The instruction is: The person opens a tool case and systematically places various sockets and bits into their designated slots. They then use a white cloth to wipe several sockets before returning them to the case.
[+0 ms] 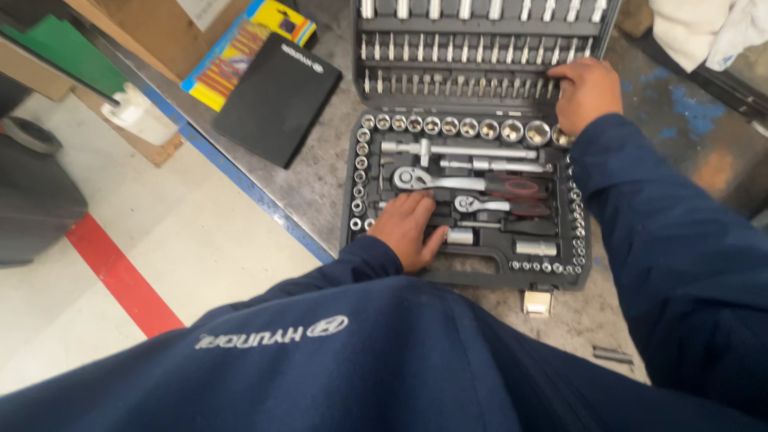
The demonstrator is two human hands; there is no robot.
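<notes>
An open dark grey socket set case (468, 276) lies on a metal workbench. Its tray holds rows of chrome sockets (452, 126), two ratchets (448, 182) with red-and-black handles and extension bars. My left hand (410, 230) rests flat on the tray's lower left, fingers spread over the tools, holding nothing I can see. My right hand (586, 92) reaches to the tray's upper right corner at the hinge, fingers curled over the end of the large socket row. The lid (480, 48) stands open behind, lined with bits and long sockets.
A black flat pouch (276, 98) and a yellow-blue package (240, 52) lie left of the case. The blue-edged bench rim (240, 188) runs diagonally; below it is light floor with a red stripe (120, 276). White cloth (704, 28) sits at the top right.
</notes>
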